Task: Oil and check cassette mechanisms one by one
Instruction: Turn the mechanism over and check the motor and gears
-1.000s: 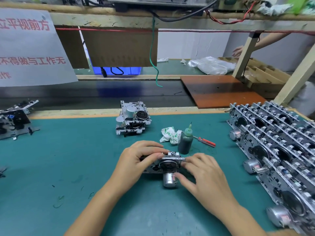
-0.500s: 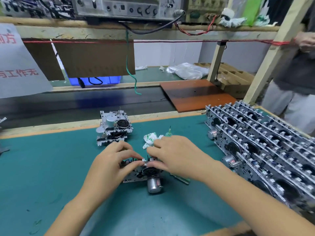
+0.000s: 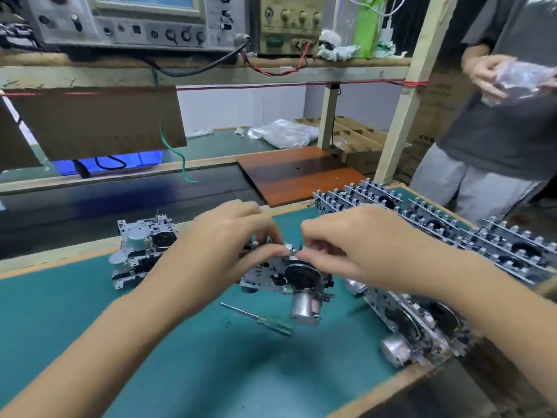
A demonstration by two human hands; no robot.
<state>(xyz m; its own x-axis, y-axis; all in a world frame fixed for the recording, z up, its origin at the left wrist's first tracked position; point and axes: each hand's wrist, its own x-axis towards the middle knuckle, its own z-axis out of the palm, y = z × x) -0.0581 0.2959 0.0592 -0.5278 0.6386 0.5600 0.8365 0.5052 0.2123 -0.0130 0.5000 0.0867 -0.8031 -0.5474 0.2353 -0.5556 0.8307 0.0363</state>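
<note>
While both hands (image 3: 229, 245) grip mechanism (image 3: 289, 276), mat (image 3: 211, 357) below.

Bare silvery metal cassette mechanism (image 3: 286, 274) with a shiny motor can, above a matt teal bench mat (image 3: 211, 372) edged in raw wood.

The worktop (image 3: 90, 327) has a teal mat as its surface and a pale wooden strip along its far edge. Near that far edge, left of the middle, a cassette mechanism (image 3: 141, 248) lies flat with its round motor up. A green-handled screwdriver (image 3: 259, 319) lies around the middle. Along the right edge, rows of cassette mechanisms (image 3: 452, 245) are packed side by side, running from the far right corner toward the near edge.
</note>
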